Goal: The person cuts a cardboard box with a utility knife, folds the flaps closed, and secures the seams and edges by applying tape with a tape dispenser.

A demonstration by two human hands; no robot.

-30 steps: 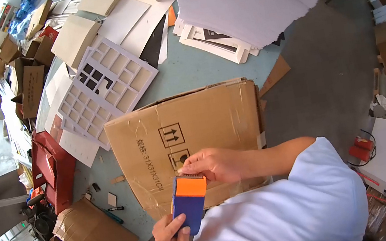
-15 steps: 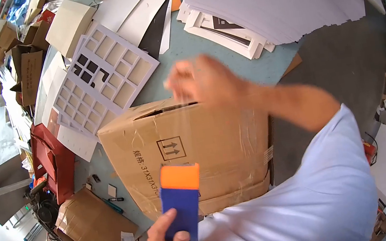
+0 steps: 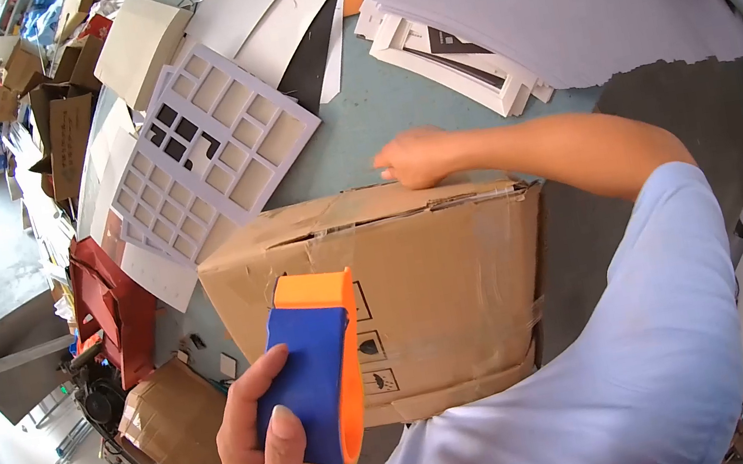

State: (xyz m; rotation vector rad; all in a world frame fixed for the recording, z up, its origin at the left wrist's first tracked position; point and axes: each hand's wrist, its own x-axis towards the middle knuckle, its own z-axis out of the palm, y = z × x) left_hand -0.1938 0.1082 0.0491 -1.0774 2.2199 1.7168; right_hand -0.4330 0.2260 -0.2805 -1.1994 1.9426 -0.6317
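My left hand (image 3: 266, 453) grips a blue and orange tape dispenser (image 3: 312, 377), thumb and fingers on its blue side, in front of the carton. A bit of yellow shows along the dispenser's bottom edge. The brown cardboard carton (image 3: 439, 289) stands before me with printed symbols on its near side. Its top flaps meet at a seam, and clear tape shines on part of it. At the far side of the carton's top, my right hand (image 3: 423, 158) rests with its fingers curled in. Nothing shows in that hand, though its underside is hidden.
White grid frames (image 3: 217, 145) lie beyond the carton to the left, near a cream block-like stack (image 3: 143, 49). White frames (image 3: 448, 69) and a big stack of pale sheets (image 3: 549, 0) sit at the back right. A red box (image 3: 111, 307) and another carton (image 3: 174, 424) stand left.
My right hand has come down from above the carton onto its far top side. My left hand has shifted left with the tape dispenser, turning its orange edge into view.
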